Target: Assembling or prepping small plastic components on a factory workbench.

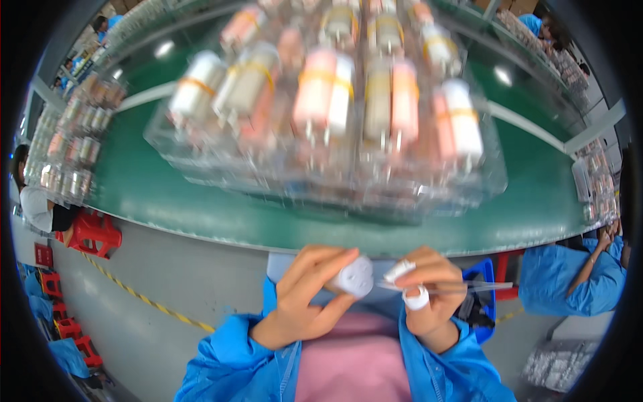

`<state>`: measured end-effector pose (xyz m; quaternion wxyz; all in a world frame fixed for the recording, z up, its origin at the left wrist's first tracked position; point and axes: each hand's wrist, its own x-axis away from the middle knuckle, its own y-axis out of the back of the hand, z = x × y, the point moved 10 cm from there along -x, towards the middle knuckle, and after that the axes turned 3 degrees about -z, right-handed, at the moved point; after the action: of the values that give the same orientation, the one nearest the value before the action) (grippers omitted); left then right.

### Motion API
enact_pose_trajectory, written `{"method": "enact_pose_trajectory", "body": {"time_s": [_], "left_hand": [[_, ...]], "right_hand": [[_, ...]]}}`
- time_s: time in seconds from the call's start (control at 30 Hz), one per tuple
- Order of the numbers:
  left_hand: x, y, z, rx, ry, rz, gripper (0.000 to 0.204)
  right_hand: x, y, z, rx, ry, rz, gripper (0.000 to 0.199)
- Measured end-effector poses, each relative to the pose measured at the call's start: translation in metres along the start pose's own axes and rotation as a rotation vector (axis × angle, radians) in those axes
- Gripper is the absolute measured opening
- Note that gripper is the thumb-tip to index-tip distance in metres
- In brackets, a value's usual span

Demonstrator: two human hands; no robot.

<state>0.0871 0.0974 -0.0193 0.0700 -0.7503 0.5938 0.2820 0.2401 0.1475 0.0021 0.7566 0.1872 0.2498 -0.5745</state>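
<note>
Small white round cap-like piece (355, 276) pinched in left hand (305, 295), right hand (429, 298) clamped on thin clear tweezers (462, 287), taped fingers, blurred clear plastic tray (321, 174) on green counter (167, 201), contents indistinct

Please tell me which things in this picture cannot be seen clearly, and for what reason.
Head view only:
- Small white round part in the left hand: fingers cover most of it, so its shape stays unclear.
- Thin clear tool in the right hand: its tip is too fine to make out.
- Clear tray of pink and white cylinders: motion blur hides details.
- Trays at the left rim: small and bent by the fisheye.
</note>
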Motion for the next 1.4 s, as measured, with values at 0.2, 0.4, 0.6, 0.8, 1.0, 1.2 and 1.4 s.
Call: {"method": "enact_pose_trajectory", "body": {"time_s": [0.2, 0.4, 0.6, 0.8, 1.0, 1.2, 1.4], "left_hand": [[-0.006, 0.086, -0.04, -0.151, -0.157, -0.305, 0.069], [-0.116, 0.107, -0.104, -0.585, -0.387, -0.255, 0.058], [-0.241, 0.086, -0.046, -0.858, -0.013, 0.072, 0.039], [-0.261, 0.067, 0.002, -1.155, 0.011, 0.232, 0.044], [-0.255, 0.035, -0.012, -1.231, -0.174, 0.145, 0.047], [-0.249, 0.02, -0.027, -0.892, -0.222, 0.23, 0.035], [-0.232, 0.046, -0.094, -0.436, -0.486, -0.063, 0.04]], "right_hand": [[0.015, 0.057, 0.004, 0.02, 0.18, -0.395, 0.03], [0.01, 0.103, -0.019, 0.113, 0.082, -0.471, 0.027], [0.013, 0.112, -0.051, 0.06, -0.047, -0.48, 0.024], [0.012, 0.108, -0.048, 0.129, -0.054, -0.389, 0.024], [0.013, 0.107, -0.055, 0.163, -0.061, -0.383, 0.016], [0.015, 0.114, -0.062, -0.006, -0.136, -0.445, 0.015], [0.013, 0.111, -0.071, -0.106, -0.332, -0.45, 0.02]]}}
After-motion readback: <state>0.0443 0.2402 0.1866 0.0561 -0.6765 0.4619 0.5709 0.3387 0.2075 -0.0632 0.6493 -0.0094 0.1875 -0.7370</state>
